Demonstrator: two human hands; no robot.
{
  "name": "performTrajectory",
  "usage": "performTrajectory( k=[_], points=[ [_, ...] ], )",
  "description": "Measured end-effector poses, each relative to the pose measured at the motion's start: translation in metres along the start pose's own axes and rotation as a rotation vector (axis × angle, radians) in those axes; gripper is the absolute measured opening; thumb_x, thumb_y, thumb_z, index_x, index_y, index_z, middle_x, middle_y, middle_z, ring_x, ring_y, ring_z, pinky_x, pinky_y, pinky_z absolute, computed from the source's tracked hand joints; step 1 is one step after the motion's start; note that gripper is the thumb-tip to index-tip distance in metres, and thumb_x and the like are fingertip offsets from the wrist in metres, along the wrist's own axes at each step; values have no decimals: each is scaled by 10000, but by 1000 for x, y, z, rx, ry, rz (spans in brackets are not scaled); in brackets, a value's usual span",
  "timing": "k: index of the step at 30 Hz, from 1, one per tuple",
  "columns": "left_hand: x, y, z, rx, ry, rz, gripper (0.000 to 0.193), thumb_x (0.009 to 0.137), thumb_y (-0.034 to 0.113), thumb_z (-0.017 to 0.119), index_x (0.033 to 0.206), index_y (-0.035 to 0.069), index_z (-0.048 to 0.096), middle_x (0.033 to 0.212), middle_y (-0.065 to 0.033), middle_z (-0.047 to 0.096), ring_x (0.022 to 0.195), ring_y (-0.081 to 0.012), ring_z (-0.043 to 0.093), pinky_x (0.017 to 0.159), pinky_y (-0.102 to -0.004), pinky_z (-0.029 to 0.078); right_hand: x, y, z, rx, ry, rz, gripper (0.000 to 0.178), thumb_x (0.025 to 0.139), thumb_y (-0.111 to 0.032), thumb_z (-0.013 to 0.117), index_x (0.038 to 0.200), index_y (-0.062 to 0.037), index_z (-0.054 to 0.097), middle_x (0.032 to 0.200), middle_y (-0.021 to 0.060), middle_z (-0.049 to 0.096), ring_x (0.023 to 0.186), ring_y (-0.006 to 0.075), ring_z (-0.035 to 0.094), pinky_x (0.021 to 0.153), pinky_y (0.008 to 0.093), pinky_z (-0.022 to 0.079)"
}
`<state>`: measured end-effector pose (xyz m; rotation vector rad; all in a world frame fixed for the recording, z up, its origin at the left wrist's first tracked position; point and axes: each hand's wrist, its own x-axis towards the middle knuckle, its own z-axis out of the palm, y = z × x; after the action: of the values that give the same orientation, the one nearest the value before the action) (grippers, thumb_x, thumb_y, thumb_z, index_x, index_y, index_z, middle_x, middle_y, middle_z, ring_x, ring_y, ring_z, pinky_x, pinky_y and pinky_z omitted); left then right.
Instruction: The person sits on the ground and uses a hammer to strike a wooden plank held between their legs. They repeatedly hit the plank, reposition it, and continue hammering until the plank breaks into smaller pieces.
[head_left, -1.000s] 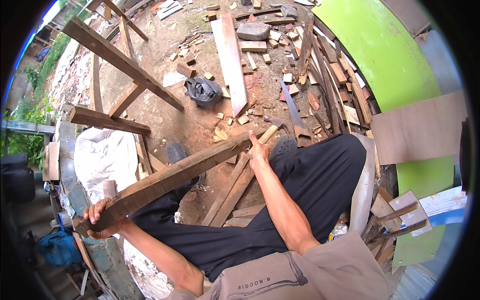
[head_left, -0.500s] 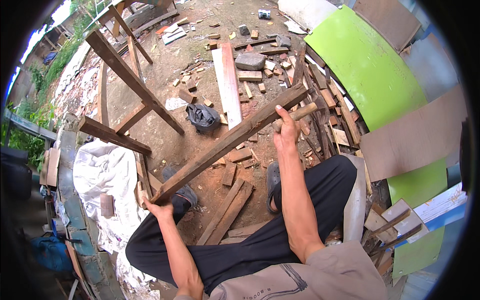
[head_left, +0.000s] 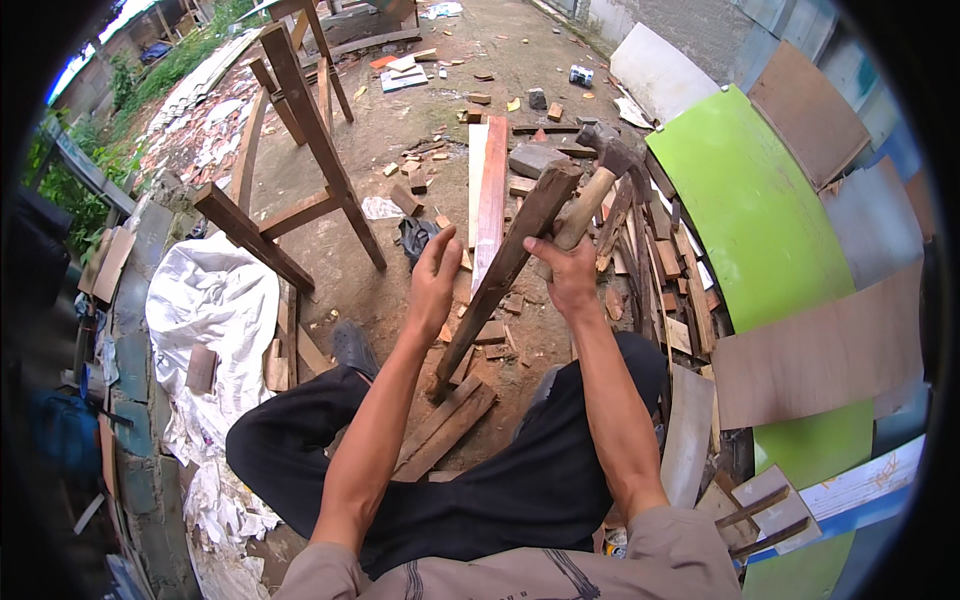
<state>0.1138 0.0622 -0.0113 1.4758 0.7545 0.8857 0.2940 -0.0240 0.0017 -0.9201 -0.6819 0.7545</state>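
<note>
My right hand is closed round the wooden handle of a hammer, whose dark metal head points away from me. Its thumb presses against a dark wooden beam, so hammer and beam sit together in that hand. The beam slants up and away, its near end low between my knees. Left of the beam, my left hand is raised with nothing in it, fingers stretched upward and apart from the wood. Below the beam's near end lie two wooden pieces side by side on the ground.
A nailed wooden frame stands at the left beside a white cloth. Ahead are a red-and-white plank, a black plastic bag, a grey stone and scattered offcuts. Along the right leans a lime-green panel.
My left hand has let go of the beam's near end and moved up and right. The beam has swung steeper, with the hammer head now showing beyond its far end.
</note>
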Motion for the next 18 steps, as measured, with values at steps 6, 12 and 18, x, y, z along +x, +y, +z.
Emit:
performTrajectory(
  k=[6, 12, 18],
  points=[
    [46, 48, 29, 77, -266, 279, 662, 883, 478, 669, 1316, 8, 496, 1211, -147, 591, 1075, -192, 577, 922, -341, 459, 4, -4, 20, -75, -244, 58, 325, 803, -1, 715, 1107, 8, 602, 1010, 66, 671, 927, 146, 636, 842, 277, 509],
    [57, 48, 23, -53, -28, 238, 516, 872, 396, 729, 1138, 7, 519, 888, -48, 627, 796, -93, 568, 705, -260, 469, -7, 12, 44, -217, -177, 41, 405, 824, 11, 700, 1183, 53, 519, 1119, 117, 645, 983, 177, 643, 862, 294, 525],
    [59, 49, -5, -26, 114, 126, 508, 867, 393, 739, 1116, 19, 504, 861, -49, 620, 764, -108, 584, 686, -270, 493, -20, 47, 68, -316, -99, 126, 455, 825, 8, 703, 1204, 79, 463, 1085, 186, 668, 967, 221, 679, 824, 316, 557]
  ],
)
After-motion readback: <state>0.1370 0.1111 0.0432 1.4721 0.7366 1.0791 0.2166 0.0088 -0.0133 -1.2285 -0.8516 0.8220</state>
